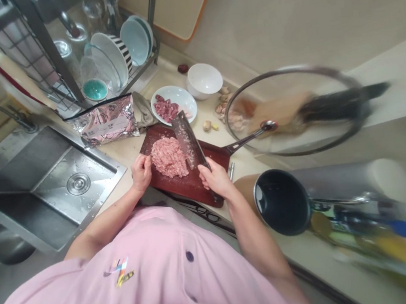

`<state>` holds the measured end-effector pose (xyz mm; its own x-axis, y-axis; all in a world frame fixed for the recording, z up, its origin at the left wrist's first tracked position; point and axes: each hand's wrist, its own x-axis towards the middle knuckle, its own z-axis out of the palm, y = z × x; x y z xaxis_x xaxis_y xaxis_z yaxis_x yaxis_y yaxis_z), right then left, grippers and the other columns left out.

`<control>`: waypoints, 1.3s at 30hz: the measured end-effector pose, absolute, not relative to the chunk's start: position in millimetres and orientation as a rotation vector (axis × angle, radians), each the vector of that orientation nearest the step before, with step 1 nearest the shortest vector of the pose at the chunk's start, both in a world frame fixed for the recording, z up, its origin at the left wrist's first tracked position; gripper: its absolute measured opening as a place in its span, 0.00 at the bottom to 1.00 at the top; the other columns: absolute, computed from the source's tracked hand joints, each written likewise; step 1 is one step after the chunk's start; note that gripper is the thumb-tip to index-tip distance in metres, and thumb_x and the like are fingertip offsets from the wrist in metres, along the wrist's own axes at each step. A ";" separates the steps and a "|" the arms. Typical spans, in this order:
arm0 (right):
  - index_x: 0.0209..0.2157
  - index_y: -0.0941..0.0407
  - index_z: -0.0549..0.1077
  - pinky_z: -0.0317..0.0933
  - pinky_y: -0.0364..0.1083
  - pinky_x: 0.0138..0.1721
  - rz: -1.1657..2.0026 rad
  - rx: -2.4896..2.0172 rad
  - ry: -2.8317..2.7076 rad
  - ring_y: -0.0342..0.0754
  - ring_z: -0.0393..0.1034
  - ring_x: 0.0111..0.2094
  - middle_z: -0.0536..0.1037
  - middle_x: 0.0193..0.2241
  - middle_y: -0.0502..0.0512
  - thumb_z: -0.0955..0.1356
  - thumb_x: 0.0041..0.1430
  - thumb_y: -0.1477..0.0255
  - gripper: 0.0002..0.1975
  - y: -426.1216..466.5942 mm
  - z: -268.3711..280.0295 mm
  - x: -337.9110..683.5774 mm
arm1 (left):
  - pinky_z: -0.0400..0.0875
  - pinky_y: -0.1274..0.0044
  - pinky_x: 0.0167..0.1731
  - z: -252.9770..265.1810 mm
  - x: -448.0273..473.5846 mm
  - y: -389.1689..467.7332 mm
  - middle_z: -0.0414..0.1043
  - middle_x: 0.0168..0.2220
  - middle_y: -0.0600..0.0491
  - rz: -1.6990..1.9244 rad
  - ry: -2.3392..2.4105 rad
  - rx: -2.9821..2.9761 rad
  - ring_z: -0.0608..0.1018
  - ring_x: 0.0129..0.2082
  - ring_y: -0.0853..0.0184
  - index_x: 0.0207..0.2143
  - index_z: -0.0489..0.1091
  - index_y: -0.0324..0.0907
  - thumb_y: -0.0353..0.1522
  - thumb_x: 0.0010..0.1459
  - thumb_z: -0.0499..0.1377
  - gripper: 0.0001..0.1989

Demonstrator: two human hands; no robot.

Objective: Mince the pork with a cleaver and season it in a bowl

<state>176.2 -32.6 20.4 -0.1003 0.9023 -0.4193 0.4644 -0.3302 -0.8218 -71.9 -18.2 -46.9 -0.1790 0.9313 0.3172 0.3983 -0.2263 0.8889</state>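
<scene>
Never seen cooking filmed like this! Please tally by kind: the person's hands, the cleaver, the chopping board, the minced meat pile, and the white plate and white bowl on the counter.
Hands, left hand and right hand: 2
Cleaver: 1
Chopping board: 1
Minced meat pile: 1
White plate: 1
White bowl: 1
Total: 7

Between the sink and the cutting board, a narrow strip of bench is left open past the left grip. Beyond the board, passage is blocked by the plate and white bowl; rightward, by the dark pot.
</scene>
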 end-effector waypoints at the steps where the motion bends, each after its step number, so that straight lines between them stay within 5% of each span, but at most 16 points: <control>1: 0.41 0.52 0.65 0.55 0.39 0.13 1.399 -1.773 -1.485 0.39 0.57 0.13 0.64 0.18 0.44 0.62 0.60 0.58 0.14 -32.2 20.6 174.7 | 0.62 0.76 0.32 -46.6 -71.9 -18.3 0.63 0.25 0.54 1.412 1.540 1.591 0.67 0.27 0.70 0.24 0.61 0.42 0.36 0.65 0.49 0.16; 7: 0.33 0.54 0.64 0.58 0.39 0.17 1.510 -1.642 -1.347 0.38 0.61 0.17 0.70 0.22 0.46 0.66 0.56 0.60 0.12 -29.2 20.5 191.0 | 0.63 0.76 0.31 -45.1 -72.8 -19.2 0.64 0.25 0.54 1.408 1.534 1.577 0.68 0.27 0.69 0.24 0.62 0.42 0.36 0.65 0.49 0.16; 11: 0.31 0.53 0.60 0.53 0.37 0.14 1.516 -1.654 -1.110 0.36 0.56 0.15 0.65 0.19 0.41 0.66 0.56 0.60 0.13 -42.9 11.5 218.5 | 0.62 0.75 0.31 -45.4 -72.6 -19.6 0.63 0.25 0.54 1.412 1.537 1.578 0.67 0.27 0.69 0.24 0.62 0.43 0.36 0.65 0.49 0.16; 39: 0.33 0.53 0.57 0.47 0.36 0.13 2.069 -1.618 -1.181 0.35 0.51 0.12 0.62 0.15 0.40 0.70 0.54 0.58 0.19 48.1 -23.5 227.5 | 0.64 0.75 0.33 -44.0 -69.1 -19.9 0.65 0.25 0.53 1.400 1.572 1.547 0.68 0.28 0.69 0.24 0.63 0.43 0.37 0.65 0.49 0.17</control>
<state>227.5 48.1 -23.5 -0.3454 0.6387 -0.6876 0.2670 -0.6355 -0.7245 -69.1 -19.9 -44.0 -0.2102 0.9343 0.2878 0.3936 -0.1886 0.8997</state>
